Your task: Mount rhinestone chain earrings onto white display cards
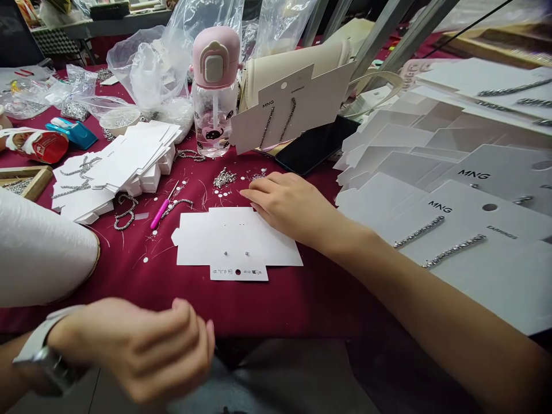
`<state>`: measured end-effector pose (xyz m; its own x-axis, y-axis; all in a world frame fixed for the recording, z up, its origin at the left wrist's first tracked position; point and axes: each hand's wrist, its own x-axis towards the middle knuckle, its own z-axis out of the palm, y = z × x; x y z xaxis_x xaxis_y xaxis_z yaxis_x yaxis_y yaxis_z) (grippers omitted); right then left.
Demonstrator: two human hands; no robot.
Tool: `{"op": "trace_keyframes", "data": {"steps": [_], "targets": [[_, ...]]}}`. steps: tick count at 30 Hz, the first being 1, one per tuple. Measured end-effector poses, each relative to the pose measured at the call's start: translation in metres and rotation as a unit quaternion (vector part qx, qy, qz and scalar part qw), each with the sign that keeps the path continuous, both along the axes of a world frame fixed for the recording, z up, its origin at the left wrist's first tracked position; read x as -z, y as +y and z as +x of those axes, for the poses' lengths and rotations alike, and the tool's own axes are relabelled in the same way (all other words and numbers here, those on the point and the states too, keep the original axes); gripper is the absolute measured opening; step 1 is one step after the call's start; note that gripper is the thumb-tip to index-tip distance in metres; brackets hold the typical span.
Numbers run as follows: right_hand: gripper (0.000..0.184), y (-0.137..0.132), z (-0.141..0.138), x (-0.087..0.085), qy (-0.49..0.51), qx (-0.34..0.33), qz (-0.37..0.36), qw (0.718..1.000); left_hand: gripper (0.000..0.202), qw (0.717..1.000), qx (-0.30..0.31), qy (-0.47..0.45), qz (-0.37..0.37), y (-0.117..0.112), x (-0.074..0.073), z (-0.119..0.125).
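Observation:
A white earring card lies flat on the dark red cloth, with two small silver studs and pin holes on its face. My right hand rests over the card's far right edge, its fingers stretched out and nothing seen in them. Just beyond those fingertips are a pile of small silver pieces and scattered white dots. My left hand, with a watch on the wrist, hovers at the table's near edge. Its fingers are curled in and slightly blurred; whatever they may hold is hidden.
Left of the card lie a pink-handled tool, a silver chain and stacked white cards. A large white thread spool stands near left. Behind are a pink-lidded bottle and a phone. Finished-looking earring cards fill the right.

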<state>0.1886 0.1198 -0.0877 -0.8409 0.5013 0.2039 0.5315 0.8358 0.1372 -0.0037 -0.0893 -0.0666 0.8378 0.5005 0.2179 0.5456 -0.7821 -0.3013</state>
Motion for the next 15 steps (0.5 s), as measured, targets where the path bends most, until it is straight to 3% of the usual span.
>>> {"op": "trace_keyframes", "data": {"steps": [2, 5, 9, 15], "targets": [[0.026, 0.007, -0.004, 0.005, -0.017, -0.007, 0.027, 0.999, 0.014, 0.994, 0.099, 0.020, 0.042, 0.044, -0.011, 0.003], [0.027, 0.013, -0.003, 0.010, -0.034, -0.028, 0.066, 0.997, 0.013, 0.990, 0.116, 0.008, 0.084, 0.082, -0.014, 0.003], [0.026, 0.015, -0.005, 0.015, -0.041, -0.034, 0.092, 0.994, 0.017, 0.993, 0.084, -0.024, 0.081, 0.089, 0.002, -0.005], [0.026, 0.013, -0.002, 0.012, -0.019, 0.017, 0.017, 1.000, 0.027, 0.999, 0.039, -0.029, -0.015, 0.090, 0.014, -0.014]]}}
